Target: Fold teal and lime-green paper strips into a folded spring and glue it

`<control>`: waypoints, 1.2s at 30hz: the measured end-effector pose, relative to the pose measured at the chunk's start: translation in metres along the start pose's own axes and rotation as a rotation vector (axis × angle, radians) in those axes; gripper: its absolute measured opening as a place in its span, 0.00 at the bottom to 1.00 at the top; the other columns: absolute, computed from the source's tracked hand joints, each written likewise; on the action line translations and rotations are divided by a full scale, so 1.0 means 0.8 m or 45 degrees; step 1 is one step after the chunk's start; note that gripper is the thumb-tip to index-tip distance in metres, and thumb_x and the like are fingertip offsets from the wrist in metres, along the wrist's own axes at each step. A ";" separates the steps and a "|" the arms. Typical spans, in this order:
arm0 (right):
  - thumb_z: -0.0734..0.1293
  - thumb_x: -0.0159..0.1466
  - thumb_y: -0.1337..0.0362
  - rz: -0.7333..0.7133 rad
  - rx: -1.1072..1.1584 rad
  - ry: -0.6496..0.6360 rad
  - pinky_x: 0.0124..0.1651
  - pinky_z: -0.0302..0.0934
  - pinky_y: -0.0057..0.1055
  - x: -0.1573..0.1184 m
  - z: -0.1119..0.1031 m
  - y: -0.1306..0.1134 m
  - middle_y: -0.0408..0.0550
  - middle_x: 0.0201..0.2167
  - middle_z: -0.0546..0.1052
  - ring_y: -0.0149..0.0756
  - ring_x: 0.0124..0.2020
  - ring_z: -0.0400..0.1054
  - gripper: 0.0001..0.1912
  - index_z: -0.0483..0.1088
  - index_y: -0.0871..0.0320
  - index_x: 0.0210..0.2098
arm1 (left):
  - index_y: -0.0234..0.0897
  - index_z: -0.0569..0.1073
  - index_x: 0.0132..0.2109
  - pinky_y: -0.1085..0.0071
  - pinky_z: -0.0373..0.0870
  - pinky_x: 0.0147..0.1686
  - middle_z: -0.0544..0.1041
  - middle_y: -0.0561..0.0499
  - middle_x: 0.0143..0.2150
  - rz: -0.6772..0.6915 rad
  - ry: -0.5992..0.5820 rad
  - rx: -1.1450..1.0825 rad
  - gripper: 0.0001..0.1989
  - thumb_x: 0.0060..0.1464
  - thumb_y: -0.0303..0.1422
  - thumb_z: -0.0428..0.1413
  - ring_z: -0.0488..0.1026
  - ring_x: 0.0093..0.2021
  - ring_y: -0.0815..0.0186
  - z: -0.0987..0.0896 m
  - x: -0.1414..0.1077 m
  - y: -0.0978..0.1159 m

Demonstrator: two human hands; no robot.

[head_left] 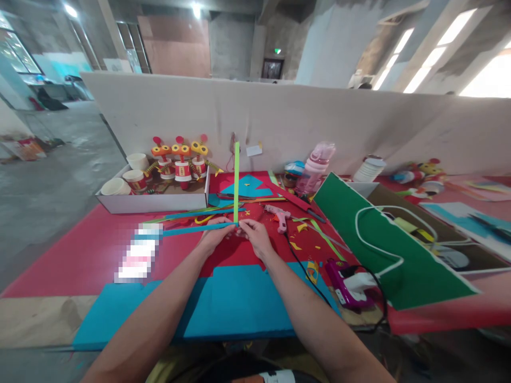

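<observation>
Pink glue gun (pixel 278 215) beside pink bottle (pixel 315 166)

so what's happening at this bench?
A person works with paper strips on a red table. The left hand and right hand pinch where a green strip, pointing away from the person, meets a blue strip running left. A pink glue gun lies just right of the hands; finished paper-cup toys sit in a white box.

Bare desk (pixel 91 250) is left open leftward; rightward passage is blocked by a glue gun (pixel 279 215) and green board (pixel 383 250).
</observation>
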State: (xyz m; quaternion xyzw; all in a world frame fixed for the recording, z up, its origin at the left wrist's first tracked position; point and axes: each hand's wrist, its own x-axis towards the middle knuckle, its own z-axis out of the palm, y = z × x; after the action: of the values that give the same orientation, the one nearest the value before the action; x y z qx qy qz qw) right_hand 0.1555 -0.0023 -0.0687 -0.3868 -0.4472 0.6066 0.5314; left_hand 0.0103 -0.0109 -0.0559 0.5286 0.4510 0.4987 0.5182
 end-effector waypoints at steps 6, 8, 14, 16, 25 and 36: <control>0.72 0.48 0.52 -0.028 -0.103 -0.039 0.31 0.66 0.29 -0.002 0.002 -0.002 0.44 0.21 0.75 0.31 0.24 0.69 0.16 0.75 0.59 0.28 | 0.34 0.72 0.28 0.75 0.62 0.24 0.72 0.52 0.22 0.014 -0.010 0.031 0.12 0.42 0.38 0.62 0.66 0.23 0.72 0.000 -0.001 0.000; 0.72 0.48 0.52 -0.049 -0.135 -0.018 0.31 0.66 0.30 -0.003 0.001 -0.001 0.44 0.21 0.75 0.31 0.23 0.69 0.16 0.75 0.59 0.28 | 0.34 0.72 0.28 0.75 0.62 0.24 0.72 0.52 0.23 0.024 -0.016 0.019 0.12 0.42 0.39 0.62 0.66 0.23 0.72 -0.001 -0.001 0.001; 0.72 0.48 0.51 -0.006 -0.075 -0.019 0.33 0.67 0.31 0.001 -0.002 0.004 0.44 0.20 0.75 0.32 0.24 0.70 0.19 0.76 0.59 0.31 | 0.34 0.72 0.29 0.75 0.63 0.24 0.72 0.52 0.23 0.048 0.006 0.052 0.12 0.43 0.40 0.61 0.66 0.22 0.72 -0.002 0.000 0.002; 0.72 0.47 0.50 0.003 -0.068 -0.015 0.33 0.67 0.31 0.002 -0.002 0.005 0.44 0.20 0.75 0.31 0.24 0.70 0.20 0.75 0.60 0.31 | 0.34 0.72 0.29 0.75 0.63 0.23 0.72 0.52 0.22 0.035 0.001 0.054 0.12 0.42 0.40 0.61 0.66 0.22 0.72 -0.002 0.000 0.002; 0.72 0.48 0.52 -0.059 -0.080 -0.020 0.33 0.66 0.29 0.000 -0.001 0.004 0.43 0.20 0.74 0.30 0.24 0.69 0.17 0.75 0.59 0.29 | 0.34 0.72 0.29 0.75 0.64 0.24 0.73 0.51 0.23 -0.031 -0.010 -0.015 0.13 0.42 0.39 0.61 0.68 0.23 0.71 -0.003 0.001 0.001; 0.74 0.45 0.58 0.014 0.009 -0.073 0.37 0.67 0.30 0.002 -0.004 0.005 0.42 0.22 0.75 0.30 0.26 0.70 0.17 0.73 0.59 0.32 | 0.33 0.72 0.30 0.75 0.64 0.24 0.74 0.51 0.23 -0.018 -0.006 -0.067 0.12 0.42 0.39 0.61 0.68 0.22 0.71 -0.005 0.002 0.000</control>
State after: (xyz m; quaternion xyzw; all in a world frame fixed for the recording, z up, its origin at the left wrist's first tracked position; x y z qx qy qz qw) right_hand 0.1573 -0.0002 -0.0736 -0.3698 -0.4578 0.6219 0.5166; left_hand 0.0065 -0.0085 -0.0563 0.5128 0.4403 0.5053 0.5365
